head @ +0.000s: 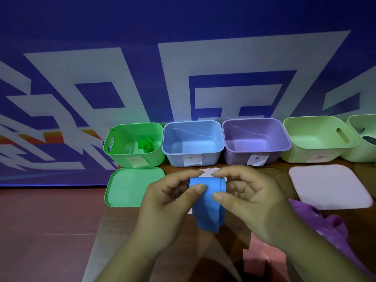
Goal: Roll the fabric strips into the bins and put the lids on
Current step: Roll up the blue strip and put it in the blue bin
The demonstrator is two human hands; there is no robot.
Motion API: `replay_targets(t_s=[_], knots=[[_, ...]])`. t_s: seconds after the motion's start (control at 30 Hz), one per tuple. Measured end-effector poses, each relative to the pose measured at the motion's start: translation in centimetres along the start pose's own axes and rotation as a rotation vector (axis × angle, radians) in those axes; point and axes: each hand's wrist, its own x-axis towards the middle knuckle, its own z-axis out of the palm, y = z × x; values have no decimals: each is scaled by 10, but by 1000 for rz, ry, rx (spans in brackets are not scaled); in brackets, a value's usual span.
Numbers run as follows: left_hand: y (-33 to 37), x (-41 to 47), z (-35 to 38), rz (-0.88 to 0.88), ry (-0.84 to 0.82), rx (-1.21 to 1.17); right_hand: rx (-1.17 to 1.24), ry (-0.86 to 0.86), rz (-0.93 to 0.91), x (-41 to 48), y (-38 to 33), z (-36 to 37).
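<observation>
- Centre: my left hand (173,200) and right hand (252,198) both pinch the blue strip (207,208).
- Below: brown table (116,224).
- Upper frame: blue banner (183,27) with white shapes behind bins (193,153).

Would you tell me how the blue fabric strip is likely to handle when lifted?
Probably floppy: the blue strip hangs limp below the left hand and right hand. Likely light: a loose pinch holds it. It may unroll if released; the green roll in the green bin looks loosened.

Five bins (193,131), four lids (130,186), four strips (207,208)
</observation>
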Motion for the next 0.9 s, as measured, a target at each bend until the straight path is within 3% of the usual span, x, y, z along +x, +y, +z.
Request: replay_targets(t_s=[0.2,0.53,0.9], knots=[[2,0,2,0,23,-5,-30,19,-96,0,3,-1],[1,0,0,19,13,-72,55,58,-22,3,4,0],[3,-2,-1,99,4,86,59,119,6,8,4,1]])
